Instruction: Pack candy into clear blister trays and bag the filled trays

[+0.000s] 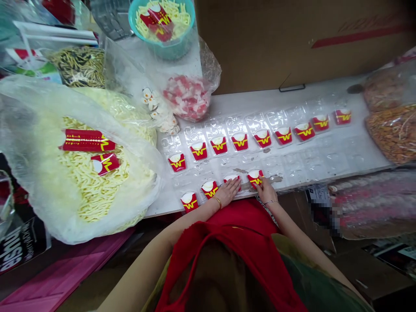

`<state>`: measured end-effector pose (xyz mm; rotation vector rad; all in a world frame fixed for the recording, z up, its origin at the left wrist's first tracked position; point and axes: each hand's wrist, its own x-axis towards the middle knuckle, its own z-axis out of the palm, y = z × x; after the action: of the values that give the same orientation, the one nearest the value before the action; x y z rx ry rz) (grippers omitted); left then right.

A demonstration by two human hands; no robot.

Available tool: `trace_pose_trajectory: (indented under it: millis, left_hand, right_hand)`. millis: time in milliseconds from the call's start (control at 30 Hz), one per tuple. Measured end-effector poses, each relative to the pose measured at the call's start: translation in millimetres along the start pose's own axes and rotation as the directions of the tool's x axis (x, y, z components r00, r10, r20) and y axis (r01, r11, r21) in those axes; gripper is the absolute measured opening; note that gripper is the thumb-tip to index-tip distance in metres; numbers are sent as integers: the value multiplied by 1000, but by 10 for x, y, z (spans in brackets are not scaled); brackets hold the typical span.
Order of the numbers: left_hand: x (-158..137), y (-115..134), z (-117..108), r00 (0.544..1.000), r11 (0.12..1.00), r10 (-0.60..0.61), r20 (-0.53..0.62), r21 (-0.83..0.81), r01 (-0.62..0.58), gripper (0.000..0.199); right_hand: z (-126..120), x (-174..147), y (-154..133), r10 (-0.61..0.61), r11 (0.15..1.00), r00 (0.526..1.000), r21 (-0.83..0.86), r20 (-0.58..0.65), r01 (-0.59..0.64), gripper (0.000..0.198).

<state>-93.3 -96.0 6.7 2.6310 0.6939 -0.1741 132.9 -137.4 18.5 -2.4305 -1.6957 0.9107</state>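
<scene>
My left hand [228, 191] lies flat with fingers stretched out, partly covering a red miniature french-fry carton in the front row. My right hand [268, 193] pinches the lower edge of another red fry carton [254, 174], which has a yellow zigzag band and a white top. To the left, two more cartons [209, 187] [189, 200] rest in the same row. Behind them runs a row of several similar cartons [239, 141], each on a clear plastic blister piece [235, 123]. Further clear blister pieces [303, 162] line the front right of the white table [224, 104].
A big plastic bag [29, 130] of yellow fry-like pieces, with red cartons on top, stands at left. A turquoise bowl [172, 51], a bag of pink-and-white pieces [188, 97] and a cardboard box [260, 47] are behind. Bagged orange-brown pieces [394, 134] sit at right.
</scene>
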Motion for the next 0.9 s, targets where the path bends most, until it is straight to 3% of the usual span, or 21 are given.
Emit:
trace_pose_trajectory:
  millis: [167,300,500,600,667,767,833,900]
  left_hand:
    - [-48,-9,-85,1000,1000,-19,-15,-15,19,48]
    - [-191,64,-229,998,995,-59,-29,-77,57,49]
    - [-616,41,-480,980,971,-176,-97,-179,156,45]
    - [-946,-91,-544,943,946,-293,-160,-196,260,40]
    - [-1215,-183,-567,873,896,-426,-237,-248,369,35]
    - [-1652,-285,-646,701,797,-598,-387,-376,473,30]
    - [-1940,-371,-771,589,752,-658,-469,-453,480,30]
    - [-2222,-545,-956,452,705,-708,-543,-501,503,31]
  right_hand:
    - [26,22,-41,-51,996,999,-71,-9,50,44]
    - [30,90,-70,-12,991,1000,-131,20,14,45]
    - [-10,121,-91,23,985,998,-173,56,-13,42]
    - [-55,76,-107,23,987,999,-162,46,-15,44]
    - [-90,18,-132,8,989,1000,-145,28,-4,48]
    - [-111,-101,-239,-89,991,993,-104,-76,81,59]
    - [-82,-176,-411,-250,968,951,-60,-182,243,60]
    - [-30,-239,-721,-431,897,878,6,-209,442,53]
